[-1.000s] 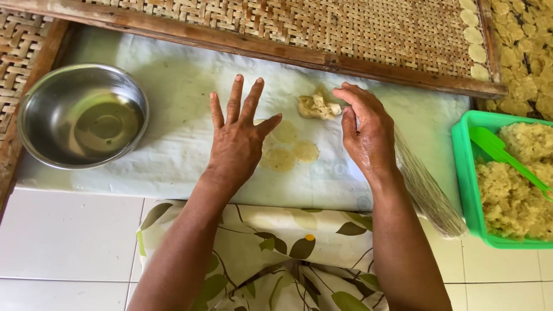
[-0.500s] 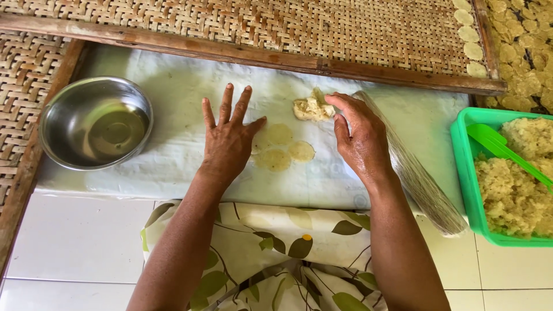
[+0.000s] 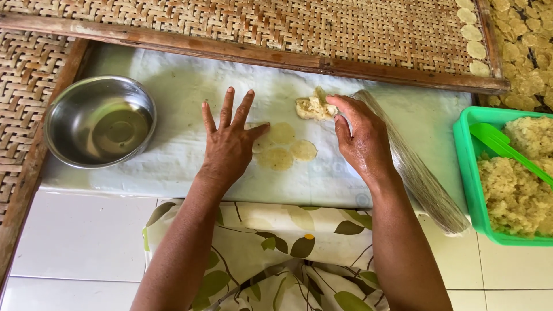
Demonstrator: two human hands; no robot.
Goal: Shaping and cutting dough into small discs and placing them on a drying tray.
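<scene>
While right hand point(image 3: 362, 138) pinches dough lump point(image 3: 313, 107), green tub point(image 3: 464, 150) right

A bowl point(image 3: 99, 121) is set at the left of the sheet point(image 3: 173, 155), a lump of dough point(image 3: 313, 107) and flattened discs point(image 3: 282, 147) at its middle, and a tub point(image 3: 466, 150) of mash at the right.

Bright, even daylight; soft shadows, sharp focus.

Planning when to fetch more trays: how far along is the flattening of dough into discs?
Done: three flat discs lie on the plastic sheet. In hand: the right hand pinches the dough lump; the left hand lies flat, fingers spread. Left: the green tub holds plenty of dough mix.
</scene>
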